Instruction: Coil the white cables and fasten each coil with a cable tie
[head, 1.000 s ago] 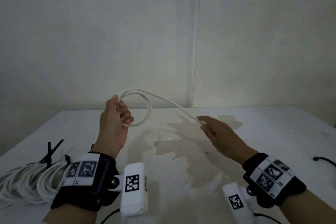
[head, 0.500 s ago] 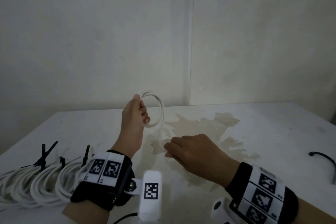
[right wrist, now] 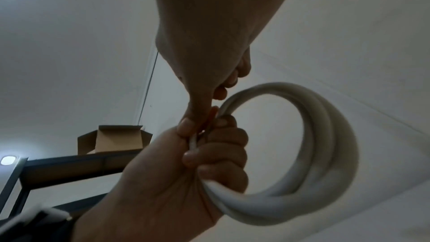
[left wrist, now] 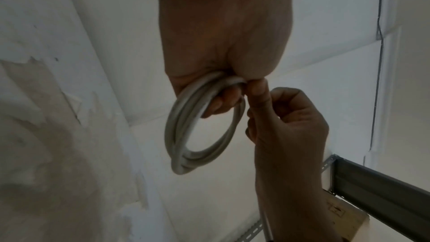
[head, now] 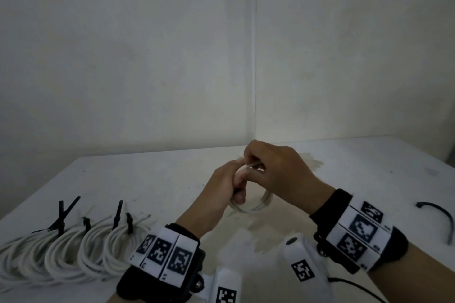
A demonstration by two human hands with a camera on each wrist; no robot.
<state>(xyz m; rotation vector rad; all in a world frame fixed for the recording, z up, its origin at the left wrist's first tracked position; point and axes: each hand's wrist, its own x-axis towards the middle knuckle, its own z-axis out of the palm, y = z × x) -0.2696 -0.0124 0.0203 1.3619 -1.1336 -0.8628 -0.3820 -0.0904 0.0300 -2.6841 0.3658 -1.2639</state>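
The right hand (head: 283, 172) has swung in from low in the frame to meet the left, and the loose run of cable is gone, gathered into the coil! That white coil (left wrist: 202, 128) hangs mid-frame above the desk (head: 152, 179), several turns deep. The left hand (head: 221, 192) has its fingers curled tight round the turns at one side; the right hand pinches the cable at the same spot, thumb against fingertip. Lower left, four tied coils (head: 69, 251) lie in a row with black ties upright; a spare black tie (head: 440, 214) waits at the right edge. The danger? Springy turns. If the left grip slackens while the right reaches for that tie, the coil could burst open.
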